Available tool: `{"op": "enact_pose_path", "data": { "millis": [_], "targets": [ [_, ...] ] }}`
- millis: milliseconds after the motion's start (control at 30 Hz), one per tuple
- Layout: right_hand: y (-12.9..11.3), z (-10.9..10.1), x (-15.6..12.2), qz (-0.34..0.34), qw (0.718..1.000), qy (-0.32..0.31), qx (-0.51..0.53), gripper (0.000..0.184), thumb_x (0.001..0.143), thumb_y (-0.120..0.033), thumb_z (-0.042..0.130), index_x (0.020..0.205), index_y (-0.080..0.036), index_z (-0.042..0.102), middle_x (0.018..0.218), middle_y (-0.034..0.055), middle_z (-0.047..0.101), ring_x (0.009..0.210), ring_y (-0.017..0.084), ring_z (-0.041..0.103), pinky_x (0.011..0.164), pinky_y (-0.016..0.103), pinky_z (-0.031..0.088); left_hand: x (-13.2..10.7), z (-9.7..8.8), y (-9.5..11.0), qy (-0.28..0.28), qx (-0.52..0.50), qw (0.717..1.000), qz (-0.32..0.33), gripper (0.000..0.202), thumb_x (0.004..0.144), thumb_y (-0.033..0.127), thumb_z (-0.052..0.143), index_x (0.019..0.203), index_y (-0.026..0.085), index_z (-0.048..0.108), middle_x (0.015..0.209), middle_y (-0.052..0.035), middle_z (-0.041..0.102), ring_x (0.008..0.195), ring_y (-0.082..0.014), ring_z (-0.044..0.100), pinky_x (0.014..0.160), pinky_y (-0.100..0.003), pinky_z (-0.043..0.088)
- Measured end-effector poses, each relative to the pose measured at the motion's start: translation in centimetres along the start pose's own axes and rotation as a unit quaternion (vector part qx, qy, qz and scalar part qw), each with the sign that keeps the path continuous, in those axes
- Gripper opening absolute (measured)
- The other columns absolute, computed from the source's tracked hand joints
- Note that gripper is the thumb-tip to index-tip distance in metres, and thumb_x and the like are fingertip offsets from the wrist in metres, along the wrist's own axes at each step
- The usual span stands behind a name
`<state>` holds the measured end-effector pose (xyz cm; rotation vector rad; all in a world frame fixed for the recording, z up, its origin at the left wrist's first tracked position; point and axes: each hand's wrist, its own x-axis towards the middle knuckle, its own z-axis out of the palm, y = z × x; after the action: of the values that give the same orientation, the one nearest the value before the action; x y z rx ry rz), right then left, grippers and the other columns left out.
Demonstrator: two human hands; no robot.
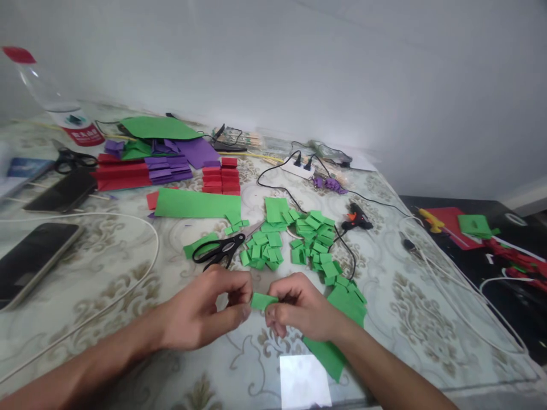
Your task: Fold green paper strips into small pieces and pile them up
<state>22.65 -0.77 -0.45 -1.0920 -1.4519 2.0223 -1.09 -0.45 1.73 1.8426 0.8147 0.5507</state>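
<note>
Both of my hands meet low in the middle of the view, pinching one small green paper piece (pixel 261 300) between them. My left hand (pixel 205 313) grips its left end with thumb and fingers closed. My right hand (pixel 301 312) holds its right end, fingers curled in. Just beyond the hands lie black-handled scissors (pixel 220 249) and a heap of several small green paper squares (pixel 294 239). A larger green sheet (pixel 337 336) lies under my right wrist.
A long green strip (pixel 194 203), red stacks (pixel 222 175) and purple paper (pixel 171 165) lie farther back. Two phones (pixel 32 259) and a white cable sit at the left. A black glue gun (pixel 356 218), power strip (pixel 297 166) and plastic bottle (pixel 60 102) stand around.
</note>
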Motion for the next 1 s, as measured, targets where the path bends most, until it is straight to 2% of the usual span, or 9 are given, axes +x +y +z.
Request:
{"op": "enact_pose_path", "data": {
  "millis": [133,267,467,600,700,767,833,933,1000],
  "targets": [
    [0.4,0.3,0.0,0.002,1.000,-0.007,-0.022,0.012,0.073,-0.025,0.071,0.065,-0.016,0.070,0.051,-0.0022,0.064,0.046,0.011,0.057,0.045,0.021,0.039,0.1,1.0,-0.5,0.002,0.026,1.000,0.012,0.027,0.098,0.037,0.059,0.079,0.019,0.056,0.069,0.0034,0.058,0.064,-0.0132,0.053,0.060,-0.024,0.038],
    [0.5,0.4,0.0,0.009,0.999,-0.024,-0.034,0.009,0.073,-0.023,0.069,0.067,-0.016,0.071,0.054,-0.0022,0.066,0.047,0.011,0.057,0.046,0.021,0.040,0.1,1.7,-0.8,-0.003,0.011,1.000,0.024,0.029,0.101,0.029,0.052,0.075,0.018,0.058,0.062,0.0049,0.052,0.060,-0.0107,0.050,0.059,-0.022,0.037],
    [0.3,0.2,0.0,0.005,0.999,-0.027,-0.031,0.013,0.076,-0.027,0.071,0.068,-0.016,0.072,0.052,-0.0026,0.064,0.043,0.010,0.051,0.044,0.022,0.035,0.2,1.2,-0.7,0.000,-0.012,0.999,0.031,0.026,0.096,0.023,0.057,0.071,0.018,0.055,0.060,0.0060,0.049,0.056,-0.0086,0.045,0.055,-0.020,0.035],
    [0.3,0.4,0.0,-0.006,1.000,-0.015,-0.021,0.017,0.078,-0.028,0.072,0.066,-0.017,0.069,0.054,-0.0013,0.066,0.044,0.009,0.050,0.048,0.024,0.037,0.5,0.9,-0.6,-0.009,-0.036,0.999,0.024,0.029,0.098,0.024,0.056,0.069,0.018,0.054,0.059,0.0053,0.052,0.056,-0.0092,0.047,0.055,-0.021,0.037],
    [0.2,0.8,0.1,-0.026,0.999,0.009,-0.024,0.027,0.089,-0.038,0.070,0.073,-0.016,0.071,0.059,0.0010,0.069,0.046,0.009,0.051,0.050,0.024,0.039,0.5,0.8,-0.7,-0.008,-0.038,0.999,0.021,0.031,0.101,0.028,0.055,0.072,0.018,0.057,0.060,0.0042,0.056,0.057,-0.0102,0.051,0.056,-0.021,0.040],
    [0.2,1.0,0.3,-0.056,0.997,0.051,-0.007,0.029,0.090,-0.042,0.074,0.078,-0.017,0.070,0.064,0.0016,0.072,0.053,0.010,0.058,0.054,0.023,0.044,0.4,0.7,-0.9,0.010,0.002,0.999,0.036,0.029,0.103,0.029,0.054,0.077,0.018,0.061,0.063,0.0036,0.058,0.059,-0.0106,0.053,0.057,-0.021,0.042],
    [0.2,1.0,0.5,-0.091,0.991,0.085,0.039,0.029,0.089,-0.046,0.078,0.091,-0.018,0.070,0.064,-0.0012,0.071,0.060,0.013,0.066,0.061,0.025,0.052,0.2,0.8,-1.1,0.038,0.061,0.996,0.057,0.021,0.102,0.027,0.055,0.085,0.019,0.064,0.070,0.0026,0.062,0.062,-0.0110,0.057,0.059,-0.021,0.045],
    [0.3,0.9,0.9,-0.096,0.988,0.109,0.059,0.033,0.088,-0.049,0.079,0.092,-0.017,0.070,0.068,-0.0008,0.072,0.061,0.012,0.068,0.063,0.025,0.056,0.1,1.0,-1.7,0.092,0.127,0.984,0.080,0.008,0.099,0.024,0.062,0.105,0.019,0.062,0.076,0.0029,0.065,0.066,-0.0120,0.064,0.063,-0.021,0.051],
    [0.4,0.8,1.1,-0.093,0.986,0.116,0.074,0.036,0.087,-0.051,0.081,0.093,-0.017,0.071,0.070,-0.0006,0.073,0.061,0.012,0.069,0.064,0.025,0.057,0.2,1.3,-2.1,0.133,0.158,0.974,0.095,0.027,0.096,0.024,0.067,0.120,0.020,0.056,0.077,0.0044,0.066,0.067,-0.0127,0.067,0.064,-0.021,0.053]
  ]
}}
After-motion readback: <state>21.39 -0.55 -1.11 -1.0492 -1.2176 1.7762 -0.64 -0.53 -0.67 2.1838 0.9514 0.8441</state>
